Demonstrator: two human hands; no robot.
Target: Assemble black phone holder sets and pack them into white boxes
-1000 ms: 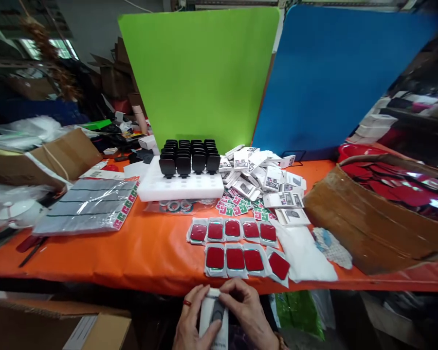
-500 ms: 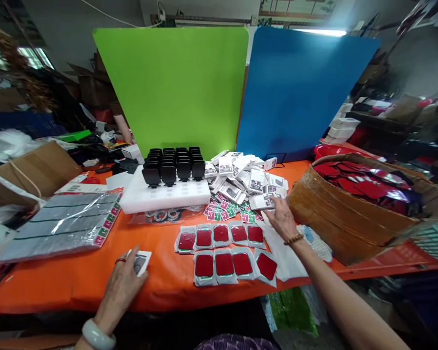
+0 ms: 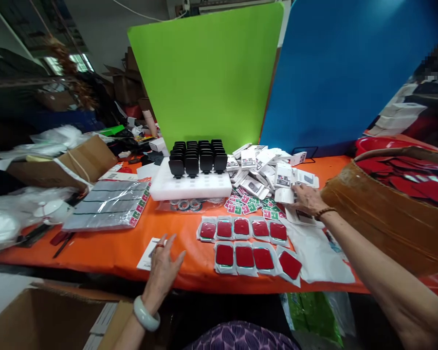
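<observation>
My left hand (image 3: 163, 266) is open, fingers spread, at the edge of a flat white printed box (image 3: 146, 256) lying on the orange tabletop. At the near right of a heap of small white printed boxes (image 3: 255, 160), my right hand (image 3: 309, 200) has its fingertips and thumb around the end of a small white box (image 3: 284, 195). Beneath this hand lies another white box (image 3: 302, 217), partly covered. Between my hands, red square pads in clear sleeves (image 3: 244, 256) lie in two rows. Red-and-green printed cards (image 3: 244, 204) are scattered before the heap.
Black square-headed pieces (image 3: 191, 164) stand in a white foam block (image 3: 190, 188). A wrapped grey pack (image 3: 105, 206) lies left. A brown carton of red pieces (image 3: 375, 214) stands right. Green (image 3: 211, 73) and blue (image 3: 332, 73) boards rise behind. An open carton (image 3: 40, 316) is below left.
My left hand has let go of the white box, which now lies on the table. My right hand has shifted among the boxes at the heap's near right. The view has swung left.
</observation>
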